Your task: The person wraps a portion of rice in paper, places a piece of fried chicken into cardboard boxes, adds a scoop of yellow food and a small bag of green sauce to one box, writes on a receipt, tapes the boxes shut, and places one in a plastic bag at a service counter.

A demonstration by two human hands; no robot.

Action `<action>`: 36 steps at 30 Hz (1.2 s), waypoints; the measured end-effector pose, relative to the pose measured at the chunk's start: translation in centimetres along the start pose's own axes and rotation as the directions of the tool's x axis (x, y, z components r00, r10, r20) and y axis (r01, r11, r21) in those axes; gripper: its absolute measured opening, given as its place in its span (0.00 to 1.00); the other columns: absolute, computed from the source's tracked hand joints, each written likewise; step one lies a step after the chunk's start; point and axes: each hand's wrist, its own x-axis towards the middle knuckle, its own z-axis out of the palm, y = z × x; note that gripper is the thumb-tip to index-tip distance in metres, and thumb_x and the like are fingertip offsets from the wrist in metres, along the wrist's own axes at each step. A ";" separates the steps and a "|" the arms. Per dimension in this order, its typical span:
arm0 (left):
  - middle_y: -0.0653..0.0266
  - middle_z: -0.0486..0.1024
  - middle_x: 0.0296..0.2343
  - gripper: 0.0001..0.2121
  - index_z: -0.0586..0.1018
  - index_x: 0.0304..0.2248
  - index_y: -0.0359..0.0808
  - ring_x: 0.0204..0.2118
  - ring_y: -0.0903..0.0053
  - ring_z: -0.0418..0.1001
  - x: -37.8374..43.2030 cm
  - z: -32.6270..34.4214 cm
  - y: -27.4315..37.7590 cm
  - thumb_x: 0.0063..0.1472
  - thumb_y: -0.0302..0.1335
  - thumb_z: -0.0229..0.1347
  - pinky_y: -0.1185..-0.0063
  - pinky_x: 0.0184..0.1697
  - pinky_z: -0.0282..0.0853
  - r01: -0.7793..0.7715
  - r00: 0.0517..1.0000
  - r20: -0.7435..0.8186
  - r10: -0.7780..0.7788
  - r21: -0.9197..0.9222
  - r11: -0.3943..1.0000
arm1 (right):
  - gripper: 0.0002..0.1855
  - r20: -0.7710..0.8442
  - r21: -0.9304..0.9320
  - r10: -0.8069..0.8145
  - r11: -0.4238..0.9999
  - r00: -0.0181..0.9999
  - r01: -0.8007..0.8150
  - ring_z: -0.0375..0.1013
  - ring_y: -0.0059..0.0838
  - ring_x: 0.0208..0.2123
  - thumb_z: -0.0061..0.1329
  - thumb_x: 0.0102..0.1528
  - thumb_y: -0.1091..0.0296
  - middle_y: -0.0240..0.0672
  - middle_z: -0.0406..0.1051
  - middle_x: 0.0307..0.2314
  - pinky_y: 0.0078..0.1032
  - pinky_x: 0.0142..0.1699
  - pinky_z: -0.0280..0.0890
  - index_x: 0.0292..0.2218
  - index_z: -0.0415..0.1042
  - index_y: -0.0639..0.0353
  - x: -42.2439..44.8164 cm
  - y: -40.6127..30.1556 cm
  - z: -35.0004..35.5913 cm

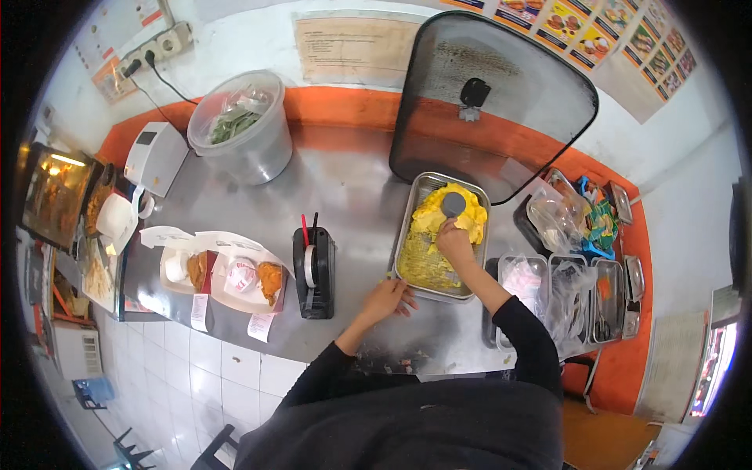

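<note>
My right hand is closed around the handle of a round grey scoop. The scoop's head rests over a mound of yellow food, apparently scrambled egg, in a rectangular metal tray. Egg is heaped toward the tray's far end, and thinner bits cover the ridged near part. By the tray's near left corner is my left hand, thumb and forefinger close to the rim and other fingers spread. Whether it grips the rim cannot be told. Behind the tray a clear, black-rimmed cover stands tilted up.
Left of the tray stands a black tape dispenser with pens. Two open boxes of chicken sit farther left. A plastic bucket stands by the wall. Containers with plastic bags line the right side of the steel counter.
</note>
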 end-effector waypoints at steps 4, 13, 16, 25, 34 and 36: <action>0.55 0.78 0.24 0.21 0.71 0.32 0.28 0.18 0.75 0.76 -0.4 0.4 -1.6 0.68 0.39 0.35 0.83 0.21 0.69 -0.107 0.990 -0.106 0.091 -0.157 0.982 | 0.09 0.033 0.300 -0.155 0.944 0.987 0.138 0.76 0.34 0.21 0.45 0.46 0.74 0.46 0.72 0.21 0.30 0.23 0.70 0.29 0.70 0.71 1.1 0.9 -1.8; 0.54 0.78 0.24 0.21 0.70 0.32 0.28 0.18 0.73 0.76 -0.3 1.5 -1.7 0.68 0.39 0.34 0.81 0.22 0.70 -0.156 0.983 -0.131 0.132 -0.192 0.969 | 0.17 -0.036 0.202 -0.426 0.883 0.904 0.424 0.75 0.34 0.21 0.46 0.44 0.74 0.50 0.72 0.22 0.28 0.22 0.69 0.34 0.69 0.79 -0.5 1.3 0.3; 0.54 0.78 0.23 0.21 0.70 0.32 0.28 0.18 0.73 0.76 -0.2 1.7 -1.3 0.68 0.39 0.33 0.81 0.21 0.70 -0.162 0.980 -0.139 0.139 -0.172 0.972 | 0.18 -0.070 0.097 -0.477 0.871 0.876 0.481 0.75 0.32 0.20 0.45 0.44 0.74 0.50 0.73 0.23 0.26 0.22 0.69 0.35 0.69 0.81 -0.6 1.5 1.0; 0.55 0.78 0.24 0.17 0.68 0.36 0.31 0.17 0.75 0.75 -0.3 -1.9 -2.0 0.67 0.39 0.38 0.83 0.17 0.67 -0.160 0.984 -0.105 0.147 -0.130 0.979 | 0.10 -0.034 0.267 -0.153 0.951 0.988 0.156 0.75 0.33 0.19 0.44 0.48 0.74 0.41 0.74 0.23 0.28 0.21 0.69 0.33 0.68 0.71 -0.5 5.7 -5.9; 0.58 0.74 0.22 0.13 0.69 0.31 0.28 0.19 0.75 0.75 -1.2 0.8 0.0 0.66 0.32 0.43 0.81 0.18 0.73 -0.240 0.943 -0.261 0.206 -0.103 0.965 | 0.17 -0.049 0.168 -0.330 0.928 0.943 0.333 0.75 0.33 0.21 0.45 0.45 0.74 0.41 0.73 0.22 0.29 0.22 0.70 0.38 0.68 0.75 -1.2 -2.3 0.2; 0.58 0.73 0.22 0.13 0.69 0.31 0.28 0.20 0.75 0.75 -1.2 1.1 -0.2 0.66 0.32 0.43 0.80 0.19 0.73 -0.248 0.938 -0.279 0.204 -0.132 0.960 | 0.19 0.048 0.393 -0.369 0.861 0.928 0.322 0.76 0.35 0.22 0.46 0.45 0.73 0.42 0.73 0.21 0.29 0.23 0.70 0.39 0.68 0.76 -0.7 -1.9 1.2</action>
